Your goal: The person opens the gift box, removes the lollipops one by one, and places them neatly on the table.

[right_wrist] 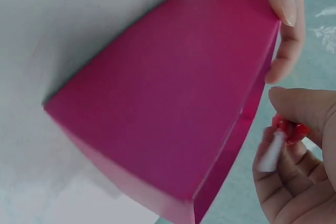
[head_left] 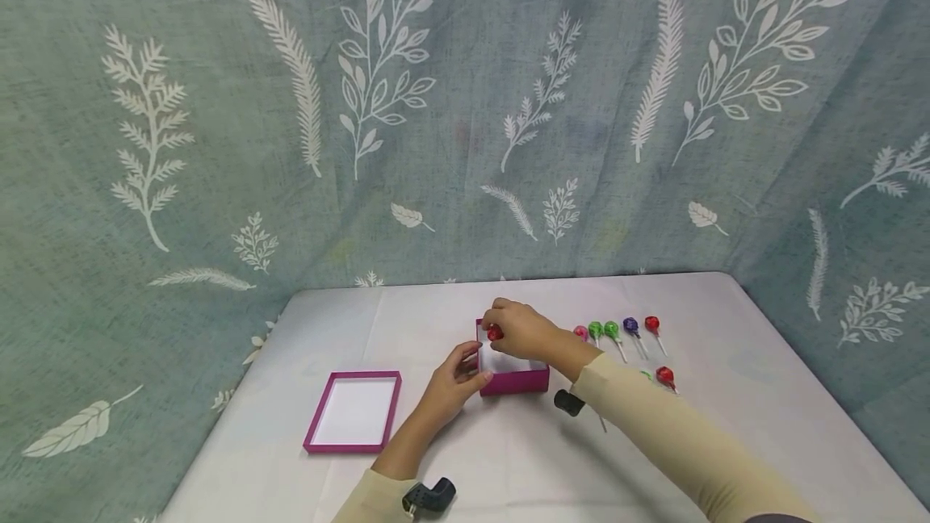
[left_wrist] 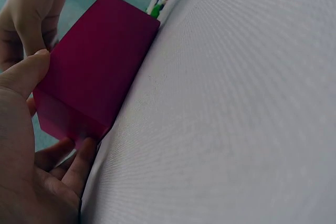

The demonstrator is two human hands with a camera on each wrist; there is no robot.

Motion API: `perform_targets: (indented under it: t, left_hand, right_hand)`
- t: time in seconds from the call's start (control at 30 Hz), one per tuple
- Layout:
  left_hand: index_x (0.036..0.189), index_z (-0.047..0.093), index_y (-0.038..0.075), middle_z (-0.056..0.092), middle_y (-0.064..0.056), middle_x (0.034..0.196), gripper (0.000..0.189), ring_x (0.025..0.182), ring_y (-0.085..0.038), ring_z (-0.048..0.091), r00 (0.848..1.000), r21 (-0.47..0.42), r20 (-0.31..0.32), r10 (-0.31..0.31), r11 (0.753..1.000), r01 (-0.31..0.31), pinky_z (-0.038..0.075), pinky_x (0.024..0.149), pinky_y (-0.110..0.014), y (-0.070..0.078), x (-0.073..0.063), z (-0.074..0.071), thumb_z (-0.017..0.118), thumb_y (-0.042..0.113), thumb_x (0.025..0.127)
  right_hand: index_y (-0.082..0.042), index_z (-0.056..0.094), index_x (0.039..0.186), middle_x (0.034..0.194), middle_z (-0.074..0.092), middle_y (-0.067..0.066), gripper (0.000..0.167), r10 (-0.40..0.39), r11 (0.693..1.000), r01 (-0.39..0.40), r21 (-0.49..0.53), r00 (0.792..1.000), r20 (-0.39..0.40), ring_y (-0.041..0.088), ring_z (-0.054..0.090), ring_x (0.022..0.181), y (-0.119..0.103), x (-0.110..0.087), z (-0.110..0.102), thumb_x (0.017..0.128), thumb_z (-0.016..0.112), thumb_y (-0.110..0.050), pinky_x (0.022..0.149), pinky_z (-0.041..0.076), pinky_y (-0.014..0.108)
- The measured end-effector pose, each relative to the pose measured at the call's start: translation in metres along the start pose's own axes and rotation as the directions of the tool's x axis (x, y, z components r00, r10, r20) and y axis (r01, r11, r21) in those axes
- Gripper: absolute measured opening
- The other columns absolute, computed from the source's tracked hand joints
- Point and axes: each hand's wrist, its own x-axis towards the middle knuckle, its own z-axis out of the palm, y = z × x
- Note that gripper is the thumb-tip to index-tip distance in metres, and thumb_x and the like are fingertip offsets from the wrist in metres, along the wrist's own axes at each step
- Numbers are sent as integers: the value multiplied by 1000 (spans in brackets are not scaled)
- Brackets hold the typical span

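Note:
A magenta box (head_left: 514, 382) with a white inside stands open-topped on the table. My left hand (head_left: 452, 384) holds its left front corner, thumb on the front wall and fingers along the left side. In the left wrist view the thumb lies at the upper edge of the box (left_wrist: 100, 61). Over the box opening, my right hand (head_left: 525, 332) pinches a red lollipop (head_left: 496, 332). Its short white stick end and red wrapper show between thumb and fingers in the right wrist view, beside the rim of the box (right_wrist: 157, 87).
A magenta-rimmed white lid (head_left: 353, 450) lies at the left. Right of the box lie a pink lollipop (head_left: 580, 332), green lollipops (head_left: 613, 329), a purple lollipop (head_left: 630, 324) and red lollipops (head_left: 652, 324). My right forearm covers some of them. A patterned cloth (head_left: 465, 144) hangs behind the table.

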Motion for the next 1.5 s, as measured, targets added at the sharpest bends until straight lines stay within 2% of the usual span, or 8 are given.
perform_targets:
  t: [0.07, 0.17, 0.37, 0.6, 0.87, 1.13, 1.3, 1.5]
  left_hand:
    - [143, 43, 6, 45, -21, 144, 62, 127, -38, 49, 1000, 2, 5, 5, 1000, -5, 45, 101, -44, 7, -3, 0, 71, 23, 91]
    - [142, 45, 8, 46, -22, 143, 60, 126, -38, 50, 1000, 4, 2, 3, 1000, -4, 46, 100, -43, 10, -4, 0, 72, 24, 90]
    - [142, 45, 14, 45, -25, 143, 59, 125, -39, 50, 1000, 16, 2, -5, 1000, 5, 46, 100, -42, 8, -4, 0, 72, 26, 90]
    - [143, 44, 11, 45, -26, 142, 61, 124, -40, 51, 1000, 2, 4, -18, 1000, 18, 47, 99, -43, 9, -4, 1, 71, 26, 91]
    - [143, 43, 10, 44, -25, 143, 62, 124, -40, 50, 1000, 9, 1, -8, 1000, 7, 47, 99, -44, 9, -4, 1, 71, 25, 91]
    - [142, 45, 14, 43, -27, 143, 59, 123, -40, 51, 1000, 29, -3, 1, 1000, -1, 47, 99, -44, 9, -4, 0, 71, 24, 91]
    - [142, 45, 14, 43, -28, 142, 58, 123, -41, 51, 1000, 16, -1, -3, 1000, 3, 46, 100, -45, 10, -4, -1, 71, 23, 91]
    - [142, 44, 13, 42, -28, 143, 58, 124, -42, 50, 1000, 4, 5, -2, 1000, 2, 46, 100, -44, 10, -4, 0, 71, 22, 91]
  right_hand:
    - [-11, 70, 109, 94, 54, -5, 27, -1, 1000, 1, -10, 1000, 1, 9, 54, 79, 0, -2, -4, 83, 78, -16, 71, 51, 24]
    - [-12, 71, 107, 94, 55, -5, 25, 1, 1000, -1, -10, 1000, 1, 9, 55, 79, 1, -7, -8, 83, 78, -16, 72, 51, 25]
    - [-13, 72, 107, 94, 55, -7, 25, 22, 1000, -22, -18, 1000, -3, 7, 55, 80, 9, -16, -14, 83, 78, -18, 71, 51, 23]
    - [-11, 72, 107, 94, 55, -6, 26, 47, 999, -47, -11, 999, 5, 8, 55, 80, 21, -27, -19, 83, 78, -16, 71, 51, 24]
    - [-13, 73, 106, 94, 57, -8, 25, 121, 993, -120, -8, 993, 10, 7, 55, 80, 37, -41, -28, 81, 80, -16, 74, 51, 25]
    - [-12, 72, 99, 88, 56, -7, 22, 147, 989, -147, 29, 989, 14, 11, 52, 76, 55, -57, -32, 79, 81, -11, 70, 51, 29]
    - [-15, 69, 95, 87, 56, -8, 22, 197, 979, -198, 45, 980, 27, 11, 53, 77, 64, -65, -35, 78, 82, -12, 70, 52, 29]
    - [-14, 66, 95, 87, 56, -5, 25, 249, 966, -250, 64, 968, 26, 12, 54, 77, 76, -76, -37, 77, 83, -12, 69, 51, 30]
